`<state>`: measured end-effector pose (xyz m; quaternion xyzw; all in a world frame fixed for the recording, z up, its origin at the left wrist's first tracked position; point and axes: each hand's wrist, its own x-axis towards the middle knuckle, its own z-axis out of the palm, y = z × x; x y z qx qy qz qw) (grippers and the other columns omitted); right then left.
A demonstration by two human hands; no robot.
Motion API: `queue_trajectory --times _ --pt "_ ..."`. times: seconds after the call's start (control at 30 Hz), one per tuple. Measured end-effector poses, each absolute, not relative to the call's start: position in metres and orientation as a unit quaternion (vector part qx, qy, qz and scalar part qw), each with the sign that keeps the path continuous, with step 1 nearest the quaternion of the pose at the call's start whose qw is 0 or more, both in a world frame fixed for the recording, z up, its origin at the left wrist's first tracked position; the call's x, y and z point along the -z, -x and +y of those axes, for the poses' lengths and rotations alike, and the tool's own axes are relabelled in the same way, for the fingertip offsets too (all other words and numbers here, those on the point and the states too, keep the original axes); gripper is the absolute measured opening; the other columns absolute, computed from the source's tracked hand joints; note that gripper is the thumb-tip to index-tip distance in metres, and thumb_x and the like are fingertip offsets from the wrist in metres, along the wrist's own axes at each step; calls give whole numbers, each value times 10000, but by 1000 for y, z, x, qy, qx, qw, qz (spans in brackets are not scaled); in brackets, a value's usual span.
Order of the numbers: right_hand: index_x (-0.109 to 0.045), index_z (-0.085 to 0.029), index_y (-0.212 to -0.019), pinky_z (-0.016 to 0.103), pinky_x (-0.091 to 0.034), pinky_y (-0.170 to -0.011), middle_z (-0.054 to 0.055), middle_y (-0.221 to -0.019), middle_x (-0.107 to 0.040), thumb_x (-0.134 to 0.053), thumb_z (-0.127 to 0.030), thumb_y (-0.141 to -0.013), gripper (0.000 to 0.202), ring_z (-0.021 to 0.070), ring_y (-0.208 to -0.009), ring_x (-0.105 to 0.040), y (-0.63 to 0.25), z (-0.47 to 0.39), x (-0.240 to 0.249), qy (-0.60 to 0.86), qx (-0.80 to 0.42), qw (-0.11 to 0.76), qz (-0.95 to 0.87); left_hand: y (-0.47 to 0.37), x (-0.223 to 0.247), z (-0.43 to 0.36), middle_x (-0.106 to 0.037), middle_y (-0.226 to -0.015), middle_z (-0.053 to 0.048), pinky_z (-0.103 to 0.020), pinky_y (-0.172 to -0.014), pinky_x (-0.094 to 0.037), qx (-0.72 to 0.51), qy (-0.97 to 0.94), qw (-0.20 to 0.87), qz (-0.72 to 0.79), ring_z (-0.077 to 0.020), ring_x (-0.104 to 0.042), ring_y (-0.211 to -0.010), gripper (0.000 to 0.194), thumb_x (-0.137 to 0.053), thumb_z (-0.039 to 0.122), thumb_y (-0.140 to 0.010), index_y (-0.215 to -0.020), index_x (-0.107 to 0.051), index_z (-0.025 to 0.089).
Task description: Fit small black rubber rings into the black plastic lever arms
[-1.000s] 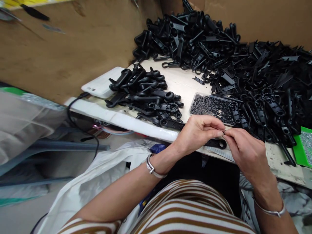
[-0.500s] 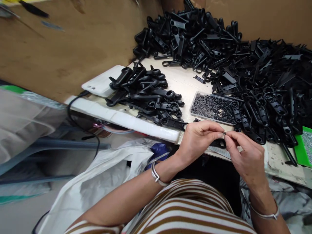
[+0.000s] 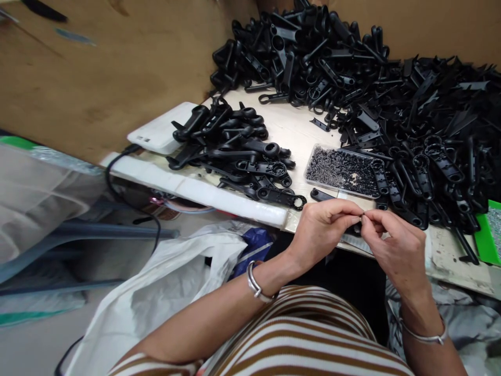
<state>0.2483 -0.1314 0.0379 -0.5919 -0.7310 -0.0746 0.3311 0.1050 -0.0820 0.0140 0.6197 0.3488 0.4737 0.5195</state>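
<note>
Both hands meet at the front edge of the table, fingertips pinched around one tiny dark piece [image 3: 362, 214]. My left hand [image 3: 323, 230] holds it from the left, thumb and forefinger together. From the other side my right hand [image 3: 395, 245] pinches the same piece. Just behind the hands lies a clear tray [image 3: 308, 180] of small dark parts. A black plastic arm [image 3: 321, 195] is partly hidden behind my left hand. The piece is too small to make out its shape.
Black plastic arms form a heap [image 3: 230, 151] at the left and a large pile [image 3: 332, 62] at the back and right. A white box [image 3: 160, 128] with a cable sits at the left. A green tray [image 3: 485, 240] is at the right edge.
The view has shifted slightly. The hands stay pinched together, with the small piece now less visible between the fingertips.
</note>
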Motion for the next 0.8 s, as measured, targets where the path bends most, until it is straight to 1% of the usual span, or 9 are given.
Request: queue_trajectory --times 0.07,0.13,0.23,0.3,0.4,0.47,0.57,0.67,0.8 --pt "-638 -171 -752 186 -466 -563 -32 -606 -640 -580 -113 -847 125 80 -522 -601 -249 -130 -38 596 71 337 -725 -104 -13 -82 -769 -876 -36 -213 -745 -593 -464 -635 519 335 -149 -733 -783 113 -653 99 -824 -900 -725 143" --pt "-644 -173 -753 178 -462 -547 -41 -587 -634 -590 -122 -840 115 73 -493 -584 -250 -130 -38 608 53 337 -716 -100 -12 -84 -765 -949 -45 -224 -796 -588 -462 -680 471 319 -150 -732 -855 154 -626 102 -854 -983 -699 145" --pt "-655 -179 -748 176 -458 -523 -43 -570 -626 -600 -150 -838 110 73 -471 -571 -258 -133 -38 632 33 332 -700 -87 -12 -87 -745 -1041 -48 -240 -841 -557 -464 -781 286 305 -140 -707 -937 168 -576 111 -902 -1039 -657 165" --pt "-665 -181 -752 183 -465 -523 -38 -578 -635 -608 -179 -841 105 76 -463 -566 -267 -138 -36 649 21 320 -690 -79 -9 -89 -740 -1028 -50 -273 -828 -530 -433 -835 163 298 -152 -688 -927 133 -560 130 -921 -1018 -644 166" --pt "-679 -186 -769 195 -477 -531 -32 -584 -647 -619 -216 -844 100 84 -461 -570 -281 -149 -32 669 5 296 -682 -71 -2 -90 -733 -988 -50 -321 -783 -485 -348 -887 70 295 -191 -644 -889 99 -552 164 -931 -945 -651 161" --pt "-681 -188 -769 201 -486 -547 -24 -607 -664 -623 -218 -843 99 91 -481 -584 -287 -155 -28 669 4 281 -688 -71 4 -90 -725 -993 -51 -327 -771 -468 -315 -902 50 291 -200 -612 -888 162 -502 148 -948 -902 -657 159" --pt "-678 -186 -784 206 -498 -577 -13 -664 -692 -610 -198 -848 94 95 -511 -604 -289 -161 -24 656 -4 270 -705 -76 11 -91 -711 -988 -52 -308 -785 -464 -318 -901 55 290 -185 -580 -899 254 -431 105 -961 -868 -661 161" --pt "-666 -180 -814 206 -506 -599 -7 -692 -695 -601 -180 -856 78 98 -541 -619 -285 -162 -24 643 -18 268 -717 -81 14 -92 -699 -991 -58 -294 -798 -472 -339 -894 74 283 -178 -565 -914 254 -445 102 -955 -847 -666 163" --pt "-650 -179 -845 218 -497 -629 6 -734 -701 -578 -159 -875 81 104 -593 -632 -277 -161 -23 626 -16 245 -740 -84 16 -93 -688 -982 -75 -288 -785 -488 -365 -886 90 271 -178 -554 -888 258 -460 102 -948 -806 -669 154"
